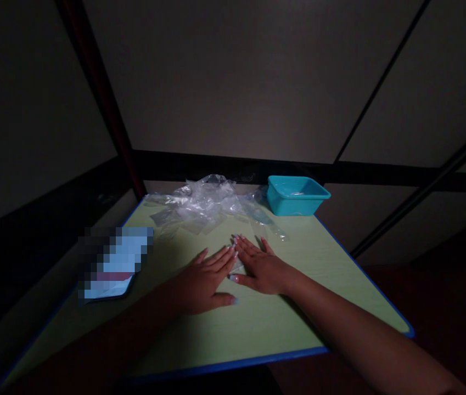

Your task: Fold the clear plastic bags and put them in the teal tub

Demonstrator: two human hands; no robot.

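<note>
Both of my hands lie flat near the middle of the pale green table (282, 323), fingertips meeting. My left hand (203, 282) is palm down with the thumb stretched out to the right. My right hand (259, 269) rests palm down too, its fingers pointing up and left. Between and partly beneath them shows a small piece of clear plastic (237, 266), mostly covered by the fingers; its full shape is hidden. Just beyond the hands spreads a crumpled heap of clear plastic bags (208, 200). Neither hand is wrapped around anything.
A turquoise plastic basket (298, 206) stands at the back right corner, with something clear inside. On the left edge lies a phone-like device (121, 263) with a lit, pixelated screen. Blue edging (233, 366) borders the table, and a panelled wall (233, 82) rises behind it.
</note>
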